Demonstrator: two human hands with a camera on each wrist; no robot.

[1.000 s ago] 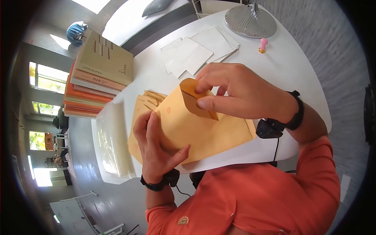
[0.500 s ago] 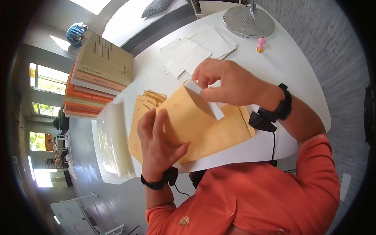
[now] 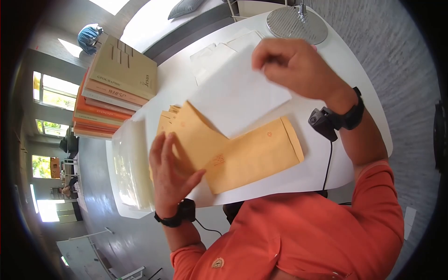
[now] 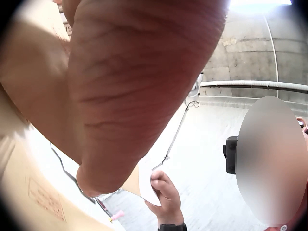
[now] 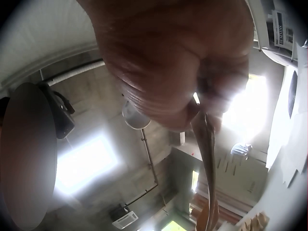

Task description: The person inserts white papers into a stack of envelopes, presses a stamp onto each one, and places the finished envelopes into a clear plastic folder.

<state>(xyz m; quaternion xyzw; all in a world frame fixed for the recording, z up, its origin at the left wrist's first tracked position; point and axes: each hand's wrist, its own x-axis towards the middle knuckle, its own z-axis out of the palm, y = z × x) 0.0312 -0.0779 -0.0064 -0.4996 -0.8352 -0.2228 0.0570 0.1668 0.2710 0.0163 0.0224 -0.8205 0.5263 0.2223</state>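
Observation:
My left hand holds a tan paper envelope by its left side, fingers extended along it and thumb spread. This envelope is tilted up over another tan envelope, which has red print and lies flat on the table. My right hand pinches a white sheet of paper by its upper right edge. The sheet's lower left part overlaps the envelope's open mouth. In the left wrist view, the right hand grips the paper's corner. The right wrist view shows the sheet edge-on below the fingers.
More tan envelopes lie behind the held one. A stack of books stands far left, beside a clear plastic roll. White papers and a metal lamp base are at the back. A pink-handled stamp shows in the left wrist view.
The right hand first reached into the envelope's mouth, then drew the white sheet up and out to the back right. The left hand and envelope shifted slightly left.

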